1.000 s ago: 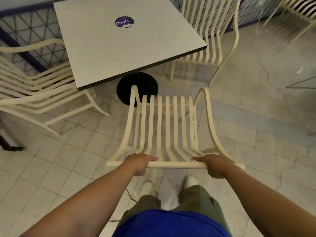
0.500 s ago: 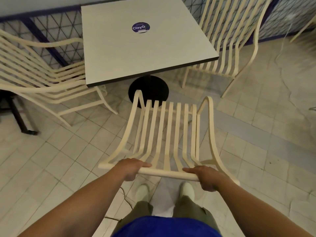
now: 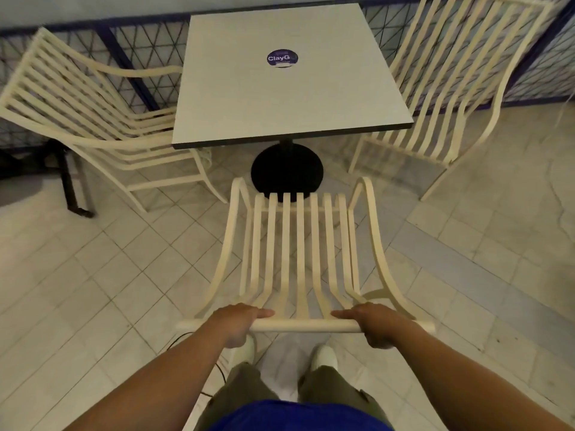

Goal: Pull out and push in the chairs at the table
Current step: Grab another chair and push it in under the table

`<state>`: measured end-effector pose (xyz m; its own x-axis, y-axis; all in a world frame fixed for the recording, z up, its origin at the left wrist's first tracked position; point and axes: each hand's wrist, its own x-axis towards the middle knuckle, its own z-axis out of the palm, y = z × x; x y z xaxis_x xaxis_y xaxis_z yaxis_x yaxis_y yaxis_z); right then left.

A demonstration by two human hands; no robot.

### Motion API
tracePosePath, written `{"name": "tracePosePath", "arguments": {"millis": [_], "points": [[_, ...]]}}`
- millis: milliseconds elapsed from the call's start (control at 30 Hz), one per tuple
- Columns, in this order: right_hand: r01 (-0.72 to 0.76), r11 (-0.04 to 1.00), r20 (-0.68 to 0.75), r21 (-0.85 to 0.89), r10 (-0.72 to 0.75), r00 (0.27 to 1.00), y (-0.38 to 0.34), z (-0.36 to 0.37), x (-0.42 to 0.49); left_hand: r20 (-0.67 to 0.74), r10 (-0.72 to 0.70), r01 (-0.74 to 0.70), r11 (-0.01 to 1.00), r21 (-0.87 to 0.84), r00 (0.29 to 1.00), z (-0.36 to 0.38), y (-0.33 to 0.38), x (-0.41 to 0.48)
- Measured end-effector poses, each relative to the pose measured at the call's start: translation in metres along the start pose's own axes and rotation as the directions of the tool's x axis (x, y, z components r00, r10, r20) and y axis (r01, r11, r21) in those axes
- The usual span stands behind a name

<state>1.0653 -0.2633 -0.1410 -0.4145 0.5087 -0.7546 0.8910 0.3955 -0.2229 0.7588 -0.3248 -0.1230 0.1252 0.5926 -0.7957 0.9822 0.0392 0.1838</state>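
Observation:
A cream slatted chair (image 3: 300, 253) stands straight in front of me, its seat facing the square grey table (image 3: 286, 98). My left hand (image 3: 239, 321) grips the left part of the chair's top rail. On the right part of the same rail, my right hand (image 3: 378, 323) is closed around it. The chair's front edge sits near the table's black round base (image 3: 287, 171), outside the tabletop's near edge.
A second cream chair (image 3: 93, 119) stands at the table's left side and a third (image 3: 451, 88) at its right. A blue-framed mesh fence (image 3: 133, 57) runs behind. A dark metal leg (image 3: 73, 185) is at the left. A thin cable (image 3: 186, 337) lies on the tiled floor.
The view has swung so the table and held chair now sit centred and square to me. Both hands keep their grip on the top rail throughout.

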Motion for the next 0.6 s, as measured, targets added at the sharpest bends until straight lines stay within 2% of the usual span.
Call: {"name": "tracePosePath", "arguments": {"millis": [333,500,600], "points": [[-0.003,0.997,-0.012,-0.079,0.002,1.0,0.026,-0.008,-0.007,0.011,0.002,-0.001,0.999,-0.048,1.0,0.009,0.024,0.0],[-0.064,0.998,-0.038,-0.028,0.062,0.997,0.027,-0.001,-0.007,0.084,0.036,-0.029,0.996,-0.087,0.996,0.005,0.017,0.003],[-0.091,0.996,-0.026,-0.008,0.091,0.995,0.027,-0.004,-0.008,0.073,0.054,-0.047,0.995,-0.092,0.996,0.004,0.014,0.003]]}}
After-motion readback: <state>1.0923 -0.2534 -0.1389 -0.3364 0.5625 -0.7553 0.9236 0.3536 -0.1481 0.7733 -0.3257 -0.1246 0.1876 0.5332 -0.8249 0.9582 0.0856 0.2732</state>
